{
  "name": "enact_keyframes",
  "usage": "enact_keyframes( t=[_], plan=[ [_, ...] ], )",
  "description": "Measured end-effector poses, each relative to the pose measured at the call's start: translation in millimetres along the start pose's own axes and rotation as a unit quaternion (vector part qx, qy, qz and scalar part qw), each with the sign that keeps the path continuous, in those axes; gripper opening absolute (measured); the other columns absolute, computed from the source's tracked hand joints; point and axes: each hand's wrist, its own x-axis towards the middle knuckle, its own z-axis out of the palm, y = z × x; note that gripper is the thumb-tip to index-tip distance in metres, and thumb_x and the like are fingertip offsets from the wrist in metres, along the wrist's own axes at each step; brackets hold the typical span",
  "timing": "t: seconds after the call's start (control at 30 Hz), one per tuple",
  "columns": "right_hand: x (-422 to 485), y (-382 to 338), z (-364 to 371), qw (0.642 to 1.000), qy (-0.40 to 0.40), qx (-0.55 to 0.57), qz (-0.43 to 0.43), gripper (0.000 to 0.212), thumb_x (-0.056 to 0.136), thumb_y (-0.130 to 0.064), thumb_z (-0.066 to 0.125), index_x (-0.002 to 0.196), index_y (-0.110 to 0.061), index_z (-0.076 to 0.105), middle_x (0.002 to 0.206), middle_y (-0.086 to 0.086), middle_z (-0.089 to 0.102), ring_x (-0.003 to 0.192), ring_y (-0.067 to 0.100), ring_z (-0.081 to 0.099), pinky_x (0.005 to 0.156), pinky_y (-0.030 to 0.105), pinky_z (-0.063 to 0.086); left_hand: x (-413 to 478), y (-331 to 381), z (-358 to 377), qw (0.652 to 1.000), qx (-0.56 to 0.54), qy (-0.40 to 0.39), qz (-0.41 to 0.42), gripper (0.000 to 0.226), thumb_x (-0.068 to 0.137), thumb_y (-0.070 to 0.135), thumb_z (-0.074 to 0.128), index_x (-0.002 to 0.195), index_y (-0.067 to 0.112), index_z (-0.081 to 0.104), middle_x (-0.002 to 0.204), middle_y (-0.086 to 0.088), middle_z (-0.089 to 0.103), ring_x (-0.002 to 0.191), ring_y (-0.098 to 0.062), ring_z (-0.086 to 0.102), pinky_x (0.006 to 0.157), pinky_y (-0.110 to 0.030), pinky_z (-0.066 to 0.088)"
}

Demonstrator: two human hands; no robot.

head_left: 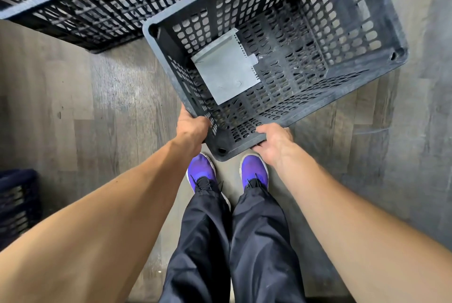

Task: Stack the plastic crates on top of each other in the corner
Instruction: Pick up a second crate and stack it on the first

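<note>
A dark grey perforated plastic crate (381,21) fills the upper right, turned at an angle with one corner toward my feet. A flat grey sheet (225,70) lies on its floor. My left hand (192,128) grips the rim left of the near corner. My right hand (275,141) grips the rim right of that corner. Another dark crate (80,7) stands at the upper left, close beside the held one.
Grey wood-plank floor (97,107) lies all around. A dark blue crate (17,202) shows at the left edge. My purple shoes (203,170) stand just below the held crate's near corner.
</note>
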Motion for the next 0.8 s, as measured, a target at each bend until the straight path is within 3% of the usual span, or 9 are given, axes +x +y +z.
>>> enact_keyframes(
  t=[0.13,0.3,0.4,0.5,0.63,0.7,0.8],
  plan=[
    [-10.1,-8.4,-2.5,1.000,0.003,0.006,0.007,0.044,0.078,0.017,0.049,0.116,-0.006,0.045,0.112,0.028,0.060,0.098,0.043,0.065,0.089,0.065,0.049,-12.6,5.6,3.4,1.000,-0.021,0.015,0.001,0.053,0.078,-0.010,0.051,0.111,0.031,0.055,0.106,-0.001,0.072,0.102,-0.027,0.068,0.093,-0.048,0.055],
    [-39.6,-18.0,-13.2,1.000,-0.004,0.017,0.012,0.033,0.080,0.019,0.043,0.091,-0.012,0.041,0.095,0.023,0.056,0.092,0.043,0.064,0.088,0.063,0.050,-41.2,14.2,-4.9,0.999,-0.020,0.028,0.002,0.052,0.076,-0.010,0.049,0.111,0.028,0.057,0.100,0.000,0.073,0.097,-0.028,0.070,0.088,-0.046,0.058],
    [-66.6,-18.2,-21.8,1.000,-0.005,0.013,0.021,0.035,0.080,0.019,0.043,0.100,-0.010,0.042,0.098,0.024,0.057,0.081,0.039,0.062,0.085,0.061,0.052,-69.1,18.1,-16.1,0.999,-0.024,0.027,-0.005,0.056,0.076,-0.013,0.048,0.120,0.021,0.057,0.100,-0.002,0.073,0.088,-0.025,0.070,0.075,-0.037,0.060],
    [-94.8,-14.4,-33.3,1.000,-0.008,0.012,0.018,0.044,0.079,0.017,0.045,0.113,-0.011,0.043,0.103,0.027,0.057,0.077,0.037,0.063,0.083,0.061,0.052,-106.4,23.9,-26.5,0.999,-0.033,0.029,-0.004,0.052,0.077,-0.015,0.048,0.115,0.020,0.057,0.096,-0.004,0.072,0.082,-0.024,0.068,0.062,-0.031,0.058],
    [-147.5,-11.5,-51.6,0.999,-0.027,-0.021,0.005,0.047,0.073,0.008,0.052,0.115,-0.012,0.044,0.121,0.027,0.055,0.088,0.041,0.068,0.083,0.062,0.053,-167.8,37.5,-44.8,0.998,-0.062,0.024,0.003,0.045,0.080,-0.019,0.048,0.107,0.016,0.055,0.088,-0.008,0.069,0.066,-0.023,0.062,0.040,-0.025,0.053],
    [-178.9,-17.9,-61.4,0.998,-0.044,-0.035,-0.012,0.035,0.076,0.008,0.051,0.104,-0.011,0.044,0.123,0.029,0.053,0.095,0.042,0.067,0.079,0.058,0.056,-197.7,45.4,-53.8,0.997,-0.077,0.026,0.006,0.044,0.080,-0.020,0.049,0.107,0.015,0.055,0.090,-0.010,0.068,0.067,-0.023,0.062,0.038,-0.023,0.050],
    [-235.4,-34.2,-75.3,0.994,-0.087,-0.063,-0.032,0.028,0.080,0.010,0.047,0.094,-0.013,0.039,0.114,0.026,0.051,0.083,0.035,0.061,0.062,0.046,0.057,-245.4,57.6,-73.3,0.995,-0.087,0.043,0.004,0.043,0.078,-0.019,0.050,0.104,0.015,0.055,0.091,-0.008,0.070,0.070,-0.023,0.065,0.043,-0.027,0.053]
  ],
)
